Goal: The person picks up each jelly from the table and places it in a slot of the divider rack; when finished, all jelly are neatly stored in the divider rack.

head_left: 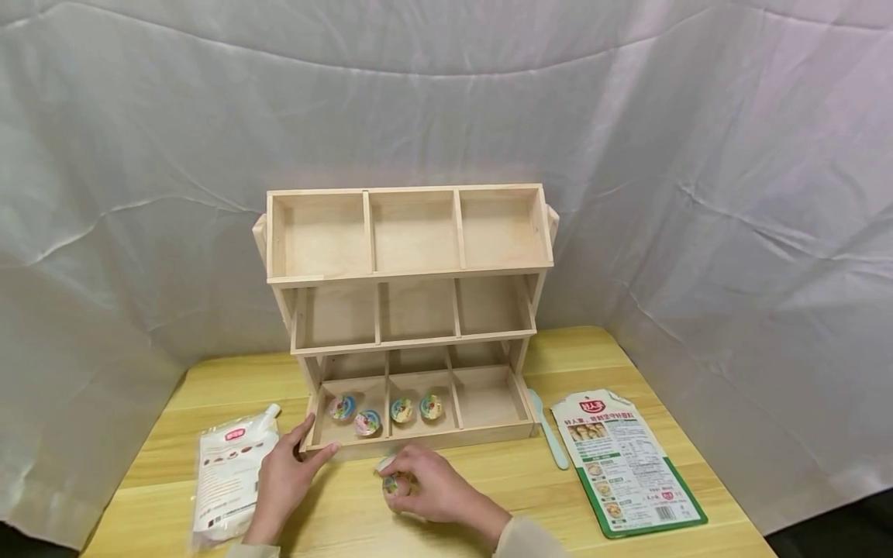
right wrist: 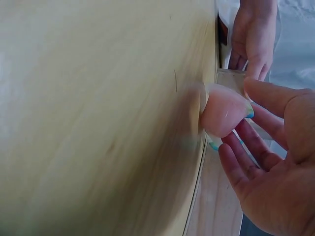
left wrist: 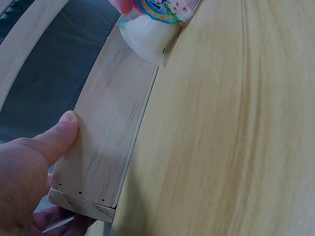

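Note:
My left hand (head_left: 282,473) grips the bottom tier's front left corner of a wooden rack (head_left: 405,274). The left wrist view shows its thumb on the front board (left wrist: 106,118), with the fingers curled round the end. In front of the rack, my right hand (head_left: 436,488) holds a pink jelly cup (right wrist: 224,112) between thumb and fingers. A second, whitish cup (left wrist: 150,37) is against it, close to the board; whether the fingers hold it too is unclear. Two cups (head_left: 342,408) lie in the bottom left compartment, two more (head_left: 401,411) in the bottom middle one.
A white spouted pouch (head_left: 233,477) lies on the table left of my left hand. Right of the rack are a pale green spoon (head_left: 551,434) and a green and white packet (head_left: 628,465). Grey cloth (head_left: 418,116) hangs behind and at both sides.

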A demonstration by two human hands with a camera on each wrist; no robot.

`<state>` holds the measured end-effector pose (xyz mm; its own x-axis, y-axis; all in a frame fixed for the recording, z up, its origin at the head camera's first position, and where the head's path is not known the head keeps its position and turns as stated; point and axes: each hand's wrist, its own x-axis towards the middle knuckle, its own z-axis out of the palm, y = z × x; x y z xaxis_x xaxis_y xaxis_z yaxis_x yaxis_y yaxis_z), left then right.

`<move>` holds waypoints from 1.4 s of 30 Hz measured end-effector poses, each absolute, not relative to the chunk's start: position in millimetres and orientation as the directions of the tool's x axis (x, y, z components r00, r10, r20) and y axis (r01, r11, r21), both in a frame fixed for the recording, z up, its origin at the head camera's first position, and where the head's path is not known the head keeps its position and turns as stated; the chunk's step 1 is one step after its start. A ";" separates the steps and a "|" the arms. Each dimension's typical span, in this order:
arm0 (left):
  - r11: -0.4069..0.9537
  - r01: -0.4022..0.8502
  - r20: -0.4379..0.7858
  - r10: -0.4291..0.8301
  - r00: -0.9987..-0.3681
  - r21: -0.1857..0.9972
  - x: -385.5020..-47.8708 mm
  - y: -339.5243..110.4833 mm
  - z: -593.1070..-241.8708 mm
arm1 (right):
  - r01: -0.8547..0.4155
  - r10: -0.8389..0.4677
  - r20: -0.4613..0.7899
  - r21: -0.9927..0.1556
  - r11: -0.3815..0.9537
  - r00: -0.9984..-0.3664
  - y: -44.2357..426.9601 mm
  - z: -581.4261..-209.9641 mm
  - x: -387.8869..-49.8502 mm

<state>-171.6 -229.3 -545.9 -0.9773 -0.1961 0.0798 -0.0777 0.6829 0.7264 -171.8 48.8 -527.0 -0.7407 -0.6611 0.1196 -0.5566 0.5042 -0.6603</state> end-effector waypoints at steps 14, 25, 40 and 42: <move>0.694 -0.067 0.100 -0.197 -0.975 0.717 -173.4 -228.1 -544.9 | -0.589 -0.671 0.127 -0.615 0.524 -0.730 46.6 -529.1 -175.0; 0.679 -0.080 0.082 -0.204 -0.975 0.729 -170.6 -229.6 -547.3 | -0.627 -0.677 0.154 -0.564 0.538 -0.719 45.7 -529.7 -175.2; 0.692 -0.086 0.085 -0.209 -0.974 0.717 -171.4 -230.5 -547.9 | -0.538 -0.618 0.115 -0.629 0.560 -0.778 52.0 -512.4 -171.8; 0.698 -0.087 0.085 -0.208 -0.974 0.710 -171.6 -230.4 -547.9 | -0.524 -0.609 0.112 -0.644 0.558 -0.785 53.3 -510.1 -172.3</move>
<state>-171.6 -230.4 -547.9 -0.9745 -0.2079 0.0847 -0.0872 0.6984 0.7104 -172.3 53.3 -510.1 -0.7851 -0.6093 0.1116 -0.5243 0.5576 -0.6436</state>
